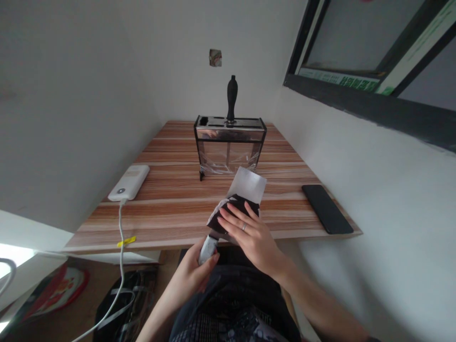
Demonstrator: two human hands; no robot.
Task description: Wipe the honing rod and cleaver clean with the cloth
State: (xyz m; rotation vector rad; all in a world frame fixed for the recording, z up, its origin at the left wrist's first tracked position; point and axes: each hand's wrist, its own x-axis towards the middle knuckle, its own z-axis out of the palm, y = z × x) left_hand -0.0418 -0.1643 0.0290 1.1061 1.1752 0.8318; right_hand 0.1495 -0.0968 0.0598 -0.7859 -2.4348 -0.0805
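Bare forearms, a ring on the right hand, seemingly dark patterned clothing.

The window frame has a strip with green marks that look like writing, but they are too small and blurry to read. No other words, numbers or signs can be read on anything else.

A dark knife blade is lying flat at the bench's near edge, half wrapped in white paper that is sticking up behind, its pale handle pointing off the edge.
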